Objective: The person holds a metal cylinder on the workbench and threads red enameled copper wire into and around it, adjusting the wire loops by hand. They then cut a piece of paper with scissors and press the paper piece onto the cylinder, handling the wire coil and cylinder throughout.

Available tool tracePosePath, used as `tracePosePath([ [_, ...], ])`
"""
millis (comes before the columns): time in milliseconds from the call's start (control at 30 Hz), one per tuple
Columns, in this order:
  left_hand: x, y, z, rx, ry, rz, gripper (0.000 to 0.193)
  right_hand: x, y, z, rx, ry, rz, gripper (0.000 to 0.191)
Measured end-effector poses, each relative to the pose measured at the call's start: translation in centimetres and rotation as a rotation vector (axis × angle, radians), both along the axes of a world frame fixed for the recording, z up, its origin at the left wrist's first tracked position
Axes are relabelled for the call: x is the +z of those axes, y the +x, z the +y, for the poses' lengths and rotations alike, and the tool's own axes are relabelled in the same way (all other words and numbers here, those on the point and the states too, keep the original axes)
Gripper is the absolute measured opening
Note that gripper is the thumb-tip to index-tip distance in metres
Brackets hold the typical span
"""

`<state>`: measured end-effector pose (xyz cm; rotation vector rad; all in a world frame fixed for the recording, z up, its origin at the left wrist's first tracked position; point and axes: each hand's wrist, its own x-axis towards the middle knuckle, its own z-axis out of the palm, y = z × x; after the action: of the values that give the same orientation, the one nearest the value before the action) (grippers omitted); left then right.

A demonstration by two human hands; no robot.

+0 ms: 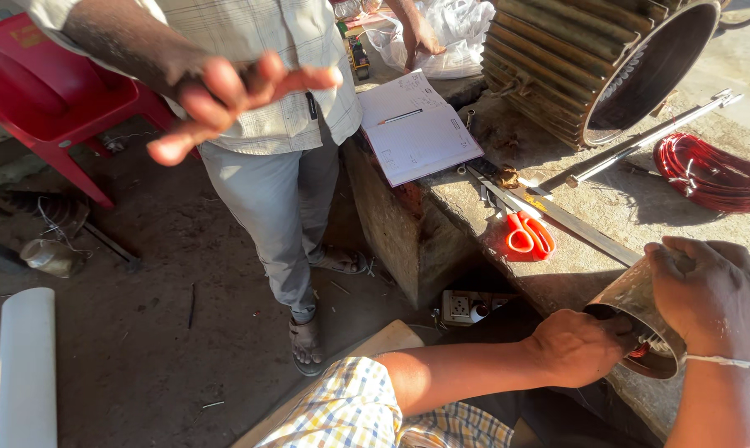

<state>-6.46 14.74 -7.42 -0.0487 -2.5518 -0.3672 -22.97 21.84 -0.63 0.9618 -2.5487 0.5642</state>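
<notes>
Metal, dull and cylindrical, the small motor housing (640, 319) sits at the near right edge of the concrete bench (623, 211), clasped over its top by the right hand (711, 294), while the left hand (578, 344) reaches into its open mouth, fingertips hidden. Inside, only a glimpse of red winding shows. Farther off lie orange-handled scissors (528, 234), an open notebook (416, 129), a red wire coil (711, 174), and a large ribbed motor casing (590, 58), partly cut off.
</notes>
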Motion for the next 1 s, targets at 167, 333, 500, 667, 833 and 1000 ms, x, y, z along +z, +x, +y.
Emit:
tracePosePath([
  [167,-1.0,-0.5,0.7,0.002,0.029,0.075,0.026,-0.1,-0.8,0.3,0.011,-0.002,-0.050,0.039],
  [333,0.6,-0.6,1.0,0.038,0.072,0.079,0.022,0.0,-1.3,0.6,0.034,-0.006,0.018,0.038],
  [500,2.6,3.9,-0.3,-0.114,0.096,0.277,0.035,0.4,-0.1,2.1,0.174,0.001,0.169,0.025],
  [667,3.1,7.0,-3.6,0.098,0.478,0.252,0.048,2.0,2.9,1.6,0.187,-0.157,0.056,0.025],
  [833,4.3,5.4,-4.5,-0.019,0.556,0.092,0.057,4.5,5.3,0.3,0.079,-0.151,-0.094,0.027],
  [1000,4.8,5.4,-4.0,0.028,0.543,0.051,0.056,4.9,6.6,0.9,0.116,-0.221,-0.140,0.031],
])
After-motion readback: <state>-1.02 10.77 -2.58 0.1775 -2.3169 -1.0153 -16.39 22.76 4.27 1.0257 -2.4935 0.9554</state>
